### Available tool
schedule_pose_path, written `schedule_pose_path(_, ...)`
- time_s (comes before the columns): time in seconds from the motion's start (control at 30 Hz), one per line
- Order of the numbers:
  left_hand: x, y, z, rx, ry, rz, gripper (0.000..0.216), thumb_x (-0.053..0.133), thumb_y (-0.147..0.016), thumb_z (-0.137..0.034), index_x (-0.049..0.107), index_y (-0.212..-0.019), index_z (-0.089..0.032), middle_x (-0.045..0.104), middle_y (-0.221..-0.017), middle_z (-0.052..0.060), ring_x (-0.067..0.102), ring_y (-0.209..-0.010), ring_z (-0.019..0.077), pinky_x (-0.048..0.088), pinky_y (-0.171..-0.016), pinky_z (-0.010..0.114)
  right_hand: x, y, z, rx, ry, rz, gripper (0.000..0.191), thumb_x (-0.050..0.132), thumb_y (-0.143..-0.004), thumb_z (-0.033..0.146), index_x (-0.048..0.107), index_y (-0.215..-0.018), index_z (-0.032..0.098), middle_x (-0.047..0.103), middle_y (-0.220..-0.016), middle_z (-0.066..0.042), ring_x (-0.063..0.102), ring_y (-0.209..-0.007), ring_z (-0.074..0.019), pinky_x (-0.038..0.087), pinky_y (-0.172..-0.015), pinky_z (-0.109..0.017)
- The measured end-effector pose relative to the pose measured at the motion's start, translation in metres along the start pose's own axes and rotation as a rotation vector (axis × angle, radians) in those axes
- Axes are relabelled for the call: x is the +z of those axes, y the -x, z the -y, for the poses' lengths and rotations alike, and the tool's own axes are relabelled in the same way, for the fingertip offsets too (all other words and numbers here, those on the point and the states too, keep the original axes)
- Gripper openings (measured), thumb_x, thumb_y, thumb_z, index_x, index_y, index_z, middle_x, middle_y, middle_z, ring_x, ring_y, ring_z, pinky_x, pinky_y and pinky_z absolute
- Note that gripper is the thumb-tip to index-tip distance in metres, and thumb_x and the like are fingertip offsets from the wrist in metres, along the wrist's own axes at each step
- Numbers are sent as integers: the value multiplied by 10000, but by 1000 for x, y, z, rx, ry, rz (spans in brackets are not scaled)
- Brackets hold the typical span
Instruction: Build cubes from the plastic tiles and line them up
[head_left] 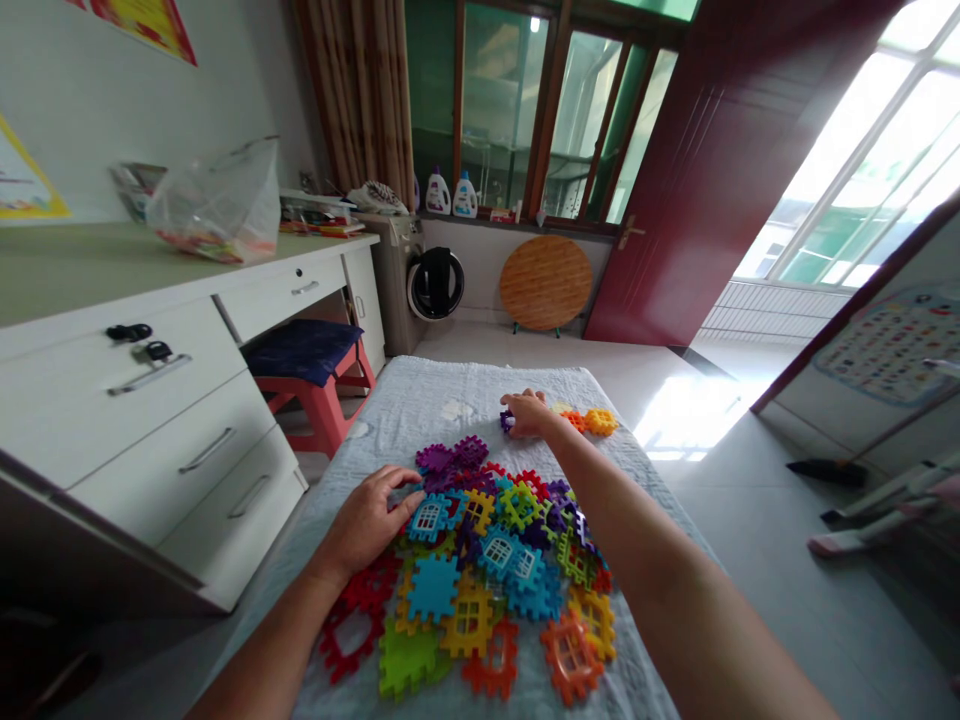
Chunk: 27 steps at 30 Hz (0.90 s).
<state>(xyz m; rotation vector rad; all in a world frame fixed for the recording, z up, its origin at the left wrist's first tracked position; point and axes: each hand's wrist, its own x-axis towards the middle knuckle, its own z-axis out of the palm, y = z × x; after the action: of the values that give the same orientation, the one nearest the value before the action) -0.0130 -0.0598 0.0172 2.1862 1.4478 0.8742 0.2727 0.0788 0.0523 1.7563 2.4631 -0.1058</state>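
Note:
A heap of coloured plastic interlocking building tiles with toothed edges lies on the cloth-covered table (465, 380). My left hand (375, 515) rests at the heap's left side, fingers and thumb apart, by a blue window tile (429, 517). Purple tiles (450, 456) lie just beyond its fingertips. At the far side of the table, my right hand (526, 412) is closed on a dark purple tile (507, 421), partly hidden by the fingers. To its right sit an orange tile (574, 420) and a yellow-orange tile (601, 422) in a row.
A white desk (187, 400) with drawers stands on the left, bearing a plastic bag (221, 205). Beside it is a pink stool (326, 400) with a dark cushion. A washing machine (397, 260) and a round wooden tabletop (546, 283) are at the back.

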Motion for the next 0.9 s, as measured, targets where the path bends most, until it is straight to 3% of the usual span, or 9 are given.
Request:
schedule_pose_path(0.5,-1,0,-1,-1,-1,12,262,535,-860,-432,643,-981,-225,672,-1018,46,630,-970,218,494,-883,352,3,-4,-5,13,-60,-41,568,709,-564,171,615,-1120,238,690,-937,-84,478,-1072,-361,310,-913,-482)
schedule_pose_path(0.6,-2,0,-1,-1,-4,4,258,541,-857,-430,648,-977,-228,675,-1019,43,632,-970,216,496,-881,346,1,-1,-6,19,-102,-71,580,727,-572,208,610,-1140,235,692,-979,-79,486,-1076,-352,316,-921,-478)
schedule_pose_path(0.77,-2,0,-2,-3,-6,3,285,540,-849,-449,661,-976,-224,684,-1010,44,639,-956,220,502,-871,350,-18,6,-16,57,-252,-264,516,603,-776,341,516,-1262,194,627,-1188,-78,529,-1077,-263,385,-896,-384)
schedule_pose_path(0.9,-3,0,-6,-13,-3,3,301,538,-841,-467,670,-960,-224,694,-993,46,642,-949,228,500,-880,357,-30,12,-15,36,-480,-491,330,569,-811,257,590,-1124,153,677,-1047,-66,602,-932,-186,434,-827,-300)
